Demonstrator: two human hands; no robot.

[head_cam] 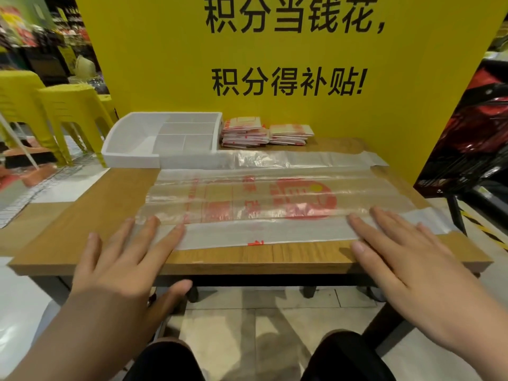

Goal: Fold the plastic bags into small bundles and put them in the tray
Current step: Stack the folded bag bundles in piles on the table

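Plainly, the thin clear plastic bag with red print [261,204] lies flat on the brown wooden table [82,221]. Left hand [132,259] at 8 o'clock and right hand [406,257] at 4 o'clock press its near fold, fingers straight and spread. It looks light, limp, slippery; pinch the fold's ends. White divided plastic tray [129,158] sits at 11 o'clock.

Plastic bag [247,199] flat on table [82,215]; tray [132,158] behind-left, folded bundles [264,133] right of tray.
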